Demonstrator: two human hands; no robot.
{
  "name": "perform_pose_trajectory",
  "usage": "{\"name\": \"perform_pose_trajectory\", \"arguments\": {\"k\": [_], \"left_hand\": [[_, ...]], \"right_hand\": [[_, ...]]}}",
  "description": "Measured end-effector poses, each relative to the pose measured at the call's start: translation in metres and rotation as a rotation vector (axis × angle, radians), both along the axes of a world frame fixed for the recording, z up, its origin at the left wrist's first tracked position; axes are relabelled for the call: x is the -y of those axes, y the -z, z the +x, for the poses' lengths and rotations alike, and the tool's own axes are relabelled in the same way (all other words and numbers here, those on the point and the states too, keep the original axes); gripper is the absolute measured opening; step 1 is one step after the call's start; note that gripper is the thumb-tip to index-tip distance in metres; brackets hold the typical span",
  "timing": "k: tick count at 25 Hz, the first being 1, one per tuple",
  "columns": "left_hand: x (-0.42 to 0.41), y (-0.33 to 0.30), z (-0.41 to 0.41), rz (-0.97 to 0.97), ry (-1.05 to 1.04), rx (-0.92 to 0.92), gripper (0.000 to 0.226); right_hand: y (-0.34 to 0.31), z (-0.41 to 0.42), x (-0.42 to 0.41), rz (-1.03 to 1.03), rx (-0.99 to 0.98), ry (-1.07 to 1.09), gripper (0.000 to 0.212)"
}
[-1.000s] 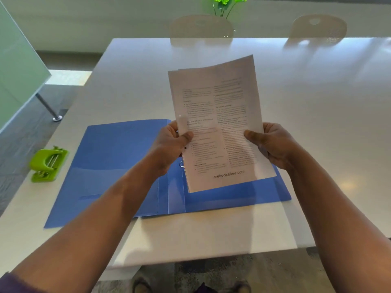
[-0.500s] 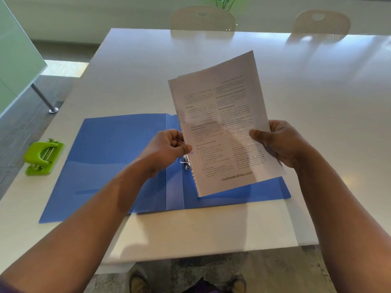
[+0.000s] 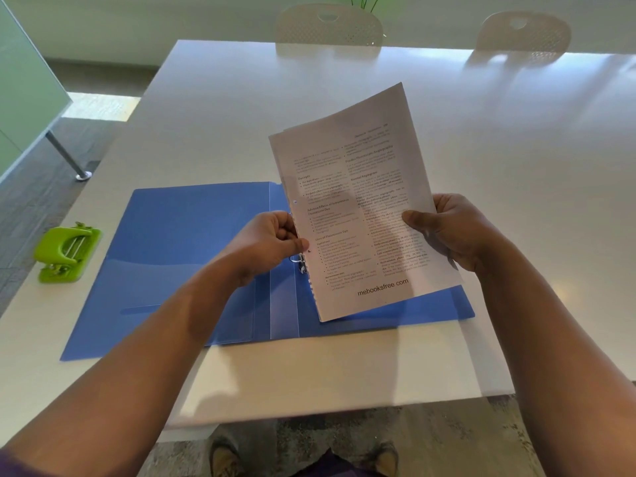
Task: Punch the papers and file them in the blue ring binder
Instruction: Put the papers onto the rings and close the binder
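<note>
White printed papers (image 3: 361, 208), a thin stack with punch holes along the left edge, are held tilted above the right half of the open blue ring binder (image 3: 192, 256). Over the last second the left hand (image 3: 272, 242) has slid down that punched edge; its grip is now a thumb-and-finger pinch near the lower hole, just above the metal rings (image 3: 300, 262) at the spine. The right hand (image 3: 454, 232) keeps its grip on the opposite edge, thumb across the print and fingers curled behind. The stack has dropped closer to the rings, so the punching looks done and the holes are probably being lined up for threading; whether the rings stand open cannot be told.

Well to the left of the left grip, a green hole punch (image 3: 67, 251) sits near the edge of the pale bench (image 3: 516, 201). Beyond the far edge stand two cream chairs (image 3: 328, 24), with a green plant (image 3: 364, 1) behind them and a frosted glass partition (image 3: 24, 98) to the left.
</note>
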State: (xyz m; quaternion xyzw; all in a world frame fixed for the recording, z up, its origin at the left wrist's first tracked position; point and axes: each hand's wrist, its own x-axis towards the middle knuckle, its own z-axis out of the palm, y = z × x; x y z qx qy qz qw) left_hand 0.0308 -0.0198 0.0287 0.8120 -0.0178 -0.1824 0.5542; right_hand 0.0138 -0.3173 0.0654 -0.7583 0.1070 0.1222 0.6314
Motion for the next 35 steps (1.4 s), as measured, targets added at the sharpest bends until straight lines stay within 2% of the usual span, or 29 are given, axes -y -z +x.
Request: {"name": "perform_pose_trajectory", "arguments": {"k": [13,15,18,20,22,25,29,31,35], "left_hand": [[0.011,-0.005,0.014,0.12,-0.051,-0.066,0.019],[0.01,-0.005,0.02,0.119,-0.128,-0.023,0.017],[0.011,0.002,0.034,-0.01,-0.324,0.139,0.023],[0.012,0.003,0.045,-0.029,-0.361,0.173,0.028],[0.014,0.002,0.054,0.027,-0.27,0.083,0.031],[0.018,-0.005,0.059,0.064,-0.147,-0.045,0.019],[0.021,-0.006,0.064,-0.036,-0.24,-0.046,0.001],[0.019,-0.004,0.066,-0.073,-0.277,-0.036,0.009],[0.016,-0.001,0.066,-0.079,-0.28,-0.056,0.01]], "right_hand": [[0.003,-0.003,0.003,-0.115,-0.034,0.029,0.012],[0.005,-0.004,0.002,-0.114,-0.048,0.053,0.011],[0.007,-0.005,0.0,-0.093,-0.053,0.08,0.011],[0.009,-0.007,-0.001,-0.08,-0.052,0.088,0.011],[0.01,-0.007,-0.002,-0.073,-0.052,0.093,0.012],[0.007,-0.007,-0.005,-0.092,-0.051,0.09,0.011],[0.004,-0.006,-0.004,-0.105,-0.051,0.088,0.011],[0.005,-0.006,-0.004,-0.104,-0.058,0.086,0.011],[0.008,-0.003,-0.003,-0.118,-0.066,0.094,0.013]]}}
